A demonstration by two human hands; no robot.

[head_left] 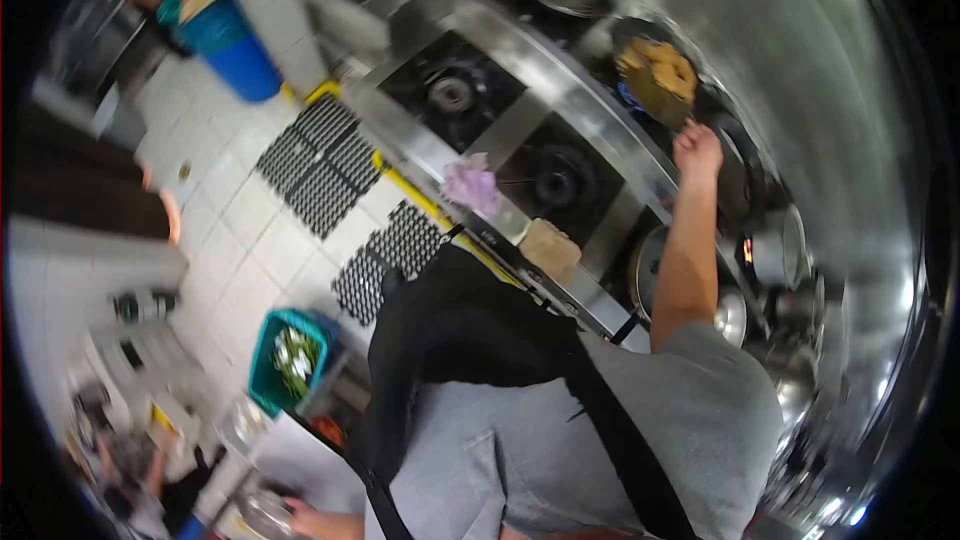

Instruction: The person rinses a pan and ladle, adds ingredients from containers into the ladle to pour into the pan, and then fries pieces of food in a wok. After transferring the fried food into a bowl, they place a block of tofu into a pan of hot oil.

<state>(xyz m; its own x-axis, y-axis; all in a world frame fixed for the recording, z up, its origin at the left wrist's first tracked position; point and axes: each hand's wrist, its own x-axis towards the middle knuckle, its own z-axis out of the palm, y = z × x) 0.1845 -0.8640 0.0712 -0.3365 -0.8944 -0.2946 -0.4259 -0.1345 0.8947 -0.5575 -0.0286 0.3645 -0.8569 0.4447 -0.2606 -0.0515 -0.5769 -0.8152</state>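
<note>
A pan [626, 32] of golden-brown food [664, 70] sat on the stove's far row, near the steel wall [810, 60], with a bit of blue flame [628, 96] showing at its edge. The pan lay just beyond the right hand [697, 150], the food a little further out than the knuckles. That hand's grip was closed, fingers curled round a slim handle [689, 124] at the pan's near edge; whether the handle belonged to the pan or to a utensil could not be told.

The right arm [690, 255] reached out from the grey sleeve [705, 365] in a nearly straight line, the forearm passing over the stove beside a lidded pan [652, 265]. A steel pot [778, 245] stood on the other side of the forearm, apart from it.

The left hand [303, 517] was stretched out low to the other side, well apart from the stove, with only part of the forearm visible. Its fingers were at the rim of a shiny round container [266, 514]; whether its grip was open or closed could not be told.

A pink cloth [473, 184] and a tan cloth [549, 252] lay along the stove's front edge, near the bare burners [560, 178].
</note>
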